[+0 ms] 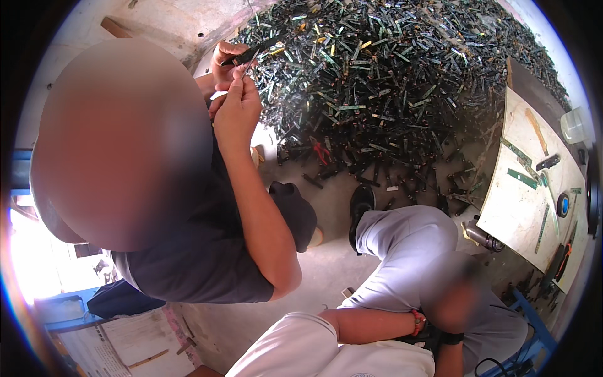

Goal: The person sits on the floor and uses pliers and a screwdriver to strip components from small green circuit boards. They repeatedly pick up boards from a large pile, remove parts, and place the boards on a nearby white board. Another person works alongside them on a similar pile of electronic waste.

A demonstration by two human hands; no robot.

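My left hand point(440, 306), with a red beaded bracelet at its wrist, rests over my lap against my grey trousers point(408, 251). My right hand point(461, 308) meets it there, above a black wristband point(450, 338). Both hands are blurred, so their fingers and anything in them cannot be made out. Part of a dark object point(428, 339) shows between my forearms. To the left, a co-worker in a dark shirt holds a black elongated piece point(242, 58) in one hand and a thin tool point(250, 65) in the other, touching or close to the piece.
A large heap of black casings and green strips point(377, 81) covers the floor ahead. Red-handled pliers point(320, 151) lie at its near edge. On the right, a white tabletop point(512, 207) bears green strips, a tape roll point(563, 205) and an orange-and-black tool point(565, 261). A dark bottle point(482, 237) lies beside it.
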